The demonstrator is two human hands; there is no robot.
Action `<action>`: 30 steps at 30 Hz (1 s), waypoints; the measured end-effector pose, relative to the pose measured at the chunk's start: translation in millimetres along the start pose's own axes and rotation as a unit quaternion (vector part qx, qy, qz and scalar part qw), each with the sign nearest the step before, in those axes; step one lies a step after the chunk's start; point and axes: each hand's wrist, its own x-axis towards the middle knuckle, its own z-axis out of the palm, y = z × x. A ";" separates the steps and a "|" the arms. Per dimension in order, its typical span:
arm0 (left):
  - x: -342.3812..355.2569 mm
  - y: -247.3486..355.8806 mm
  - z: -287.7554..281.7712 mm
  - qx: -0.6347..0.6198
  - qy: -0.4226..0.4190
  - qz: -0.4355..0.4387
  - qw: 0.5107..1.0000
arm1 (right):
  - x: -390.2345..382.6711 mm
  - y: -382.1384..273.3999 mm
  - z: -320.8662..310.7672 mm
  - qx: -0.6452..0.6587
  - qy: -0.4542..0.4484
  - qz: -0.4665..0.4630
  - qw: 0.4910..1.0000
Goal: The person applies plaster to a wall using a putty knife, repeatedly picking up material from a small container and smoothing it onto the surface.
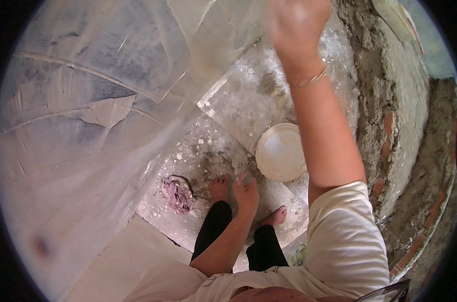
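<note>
A broad, plaster-smeared grey-and-white wall spans eight to twelve o'clock, its upper part near the right hand at one o'clock, whose blur hides whether it grips anything. Round, cream-white bucket-like vessel: six o'clock from that hand. Crumpled pinkish-purple cloth or bag: nine o'clock from the left hand, hanging with fingers loosely parted.

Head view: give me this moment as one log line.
right hand: top edge, grip unclear | left hand: lowered, grip unclear | round pale object: on floor | crumpled pinkish bundle: on floor
</note>
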 end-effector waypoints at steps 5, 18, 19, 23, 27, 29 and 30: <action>1.7 7.4 -0.7 -0.033 -0.004 -0.042 0.999 | -122.2 -31.6 -27.7 -0.137 -0.251 -0.020 0.958; 0.8 -3.2 -1.1 0.000 -0.004 -0.009 1.000 | -38.2 66.5 -37.9 0.056 0.050 0.324 0.943; -0.4 0.4 -0.7 -0.005 0.001 -0.002 1.000 | -31.2 59.7 -34.3 0.077 0.056 0.300 0.949; -2.8 3.9 -4.8 -0.042 0.006 -0.032 0.999 | 0.2 7.2 -15.1 -0.095 -0.033 0.003 0.995; 7.6 -25.3 -5.3 0.033 0.029 0.107 0.993 | -18.8 -16.2 1.5 -0.167 -0.051 -0.022 0.984; 0.5 -0.6 -0.6 -0.001 0.009 0.022 1.000 | -81.4 -40.6 0.7 -0.194 -0.122 -0.109 0.967; 0.9 10.6 -5.5 0.001 0.015 0.024 1.000 | -112.8 -55.7 4.9 -0.196 -0.152 -0.150 0.957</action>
